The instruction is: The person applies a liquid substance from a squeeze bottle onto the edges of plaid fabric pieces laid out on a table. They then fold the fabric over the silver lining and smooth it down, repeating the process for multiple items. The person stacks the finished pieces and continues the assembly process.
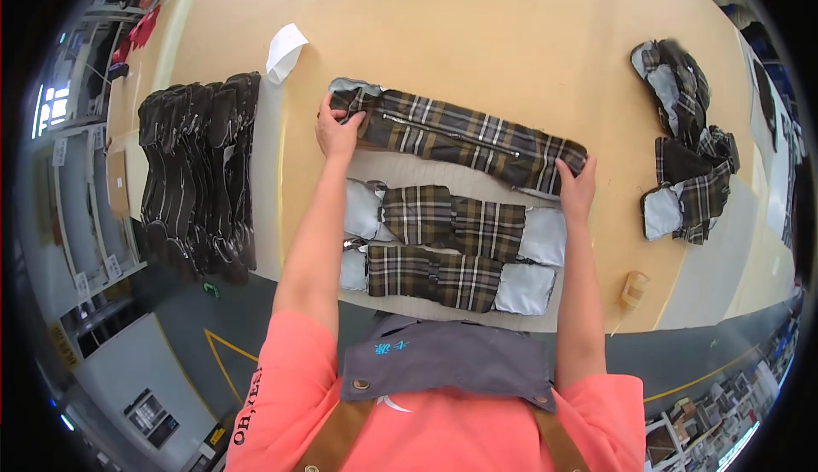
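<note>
Grey apron (447, 361) bears blue lettering (392, 347); coral left sleeve (294, 361) carries dark print (248, 408). Both forearms (311, 246) extend forward of the apron. Left hand (339, 133) and right hand (577, 187), well apart, partly closed, grip opposite ends of a zippered plaid piece (464, 137), ahead of the apron, beyond two plaid panels (416, 215).

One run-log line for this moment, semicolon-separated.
left hand: holds zippered plaid piece, left end; right hand: holds its right end; nearer: two pale-ended plaid pieces; far left: dark pieces
</note>
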`<control>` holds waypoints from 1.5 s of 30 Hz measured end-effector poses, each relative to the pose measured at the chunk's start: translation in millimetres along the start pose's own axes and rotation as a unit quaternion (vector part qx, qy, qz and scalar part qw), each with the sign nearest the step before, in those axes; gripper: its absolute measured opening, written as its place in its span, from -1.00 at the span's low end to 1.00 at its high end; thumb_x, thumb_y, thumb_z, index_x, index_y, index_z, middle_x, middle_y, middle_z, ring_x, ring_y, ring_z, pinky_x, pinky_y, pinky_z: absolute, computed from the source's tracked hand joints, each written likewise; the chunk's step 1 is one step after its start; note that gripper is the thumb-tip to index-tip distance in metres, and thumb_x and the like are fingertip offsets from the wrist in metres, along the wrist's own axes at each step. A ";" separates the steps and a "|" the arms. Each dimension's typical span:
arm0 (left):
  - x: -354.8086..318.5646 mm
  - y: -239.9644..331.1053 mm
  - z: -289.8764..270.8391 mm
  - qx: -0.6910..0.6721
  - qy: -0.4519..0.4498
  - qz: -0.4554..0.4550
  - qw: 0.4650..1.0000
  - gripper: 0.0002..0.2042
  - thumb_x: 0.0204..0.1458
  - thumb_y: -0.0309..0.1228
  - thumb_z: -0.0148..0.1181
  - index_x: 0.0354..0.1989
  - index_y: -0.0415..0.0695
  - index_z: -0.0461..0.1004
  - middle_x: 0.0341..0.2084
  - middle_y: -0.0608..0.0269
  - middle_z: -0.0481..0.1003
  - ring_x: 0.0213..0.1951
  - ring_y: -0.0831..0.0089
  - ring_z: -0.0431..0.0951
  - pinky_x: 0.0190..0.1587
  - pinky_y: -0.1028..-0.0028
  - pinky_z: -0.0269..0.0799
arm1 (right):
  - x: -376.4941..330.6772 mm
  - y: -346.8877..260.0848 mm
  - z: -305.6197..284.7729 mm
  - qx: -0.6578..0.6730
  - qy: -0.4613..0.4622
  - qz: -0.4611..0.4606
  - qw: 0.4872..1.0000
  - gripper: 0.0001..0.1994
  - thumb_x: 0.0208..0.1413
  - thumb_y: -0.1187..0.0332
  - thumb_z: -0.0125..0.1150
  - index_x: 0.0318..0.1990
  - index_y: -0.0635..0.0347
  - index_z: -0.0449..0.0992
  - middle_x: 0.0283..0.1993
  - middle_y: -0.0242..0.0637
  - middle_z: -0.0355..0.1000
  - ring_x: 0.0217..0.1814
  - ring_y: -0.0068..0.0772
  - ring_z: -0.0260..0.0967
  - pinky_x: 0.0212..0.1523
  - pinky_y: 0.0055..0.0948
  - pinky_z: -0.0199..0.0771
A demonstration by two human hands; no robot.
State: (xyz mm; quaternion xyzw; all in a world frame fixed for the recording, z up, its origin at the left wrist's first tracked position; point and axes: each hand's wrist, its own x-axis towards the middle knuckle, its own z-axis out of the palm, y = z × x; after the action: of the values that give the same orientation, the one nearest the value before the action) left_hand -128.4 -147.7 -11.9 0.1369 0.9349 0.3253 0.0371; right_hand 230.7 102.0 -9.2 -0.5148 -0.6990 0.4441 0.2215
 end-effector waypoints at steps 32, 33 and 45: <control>-124.0 107.7 -25.8 -0.375 -0.062 -0.074 0.922 -0.79 0.13 -0.52 0.15 -0.06 -0.23 0.48 -0.35 0.42 0.46 -0.32 0.74 0.40 -0.26 0.65 0.33 | -37.3 -88.2 24.9 0.015 -0.034 -0.126 0.991 -0.80 0.13 0.44 0.09 -0.08 0.09 0.39 -0.39 -0.10 0.42 -0.42 -0.08 0.43 -0.42 -0.24 0.38; -129.0 109.8 -13.4 -0.360 -0.078 -0.057 0.928 -0.81 0.14 -0.51 0.14 -0.08 -0.22 0.49 -0.34 0.41 0.47 -0.32 0.71 0.41 -0.25 0.63 0.34 | -39.3 -91.0 39.3 0.016 -0.071 -0.120 0.990 -0.77 0.13 0.43 0.09 -0.05 0.06 0.37 -0.39 -0.08 0.43 -0.39 0.02 0.43 -0.42 -0.17 0.38; -160.1 117.2 19.8 -0.145 -0.238 0.240 0.930 -0.64 -0.08 -0.42 0.35 -0.07 -0.20 0.49 -0.16 0.11 0.49 -0.08 0.20 0.48 0.02 0.35 0.36 | 5.2 11.1 -74.6 -0.250 0.207 -0.164 0.932 -0.42 -0.07 0.37 0.33 0.16 0.15 0.29 0.13 -0.08 0.32 0.17 0.01 0.22 0.19 -0.12 0.18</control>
State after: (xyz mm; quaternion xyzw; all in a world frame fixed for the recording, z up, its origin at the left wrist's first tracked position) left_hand 55.6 -92.7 41.9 0.4234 0.7807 0.4144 0.1986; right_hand 291.7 136.9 18.5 -0.5122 -0.8007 0.0960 0.2954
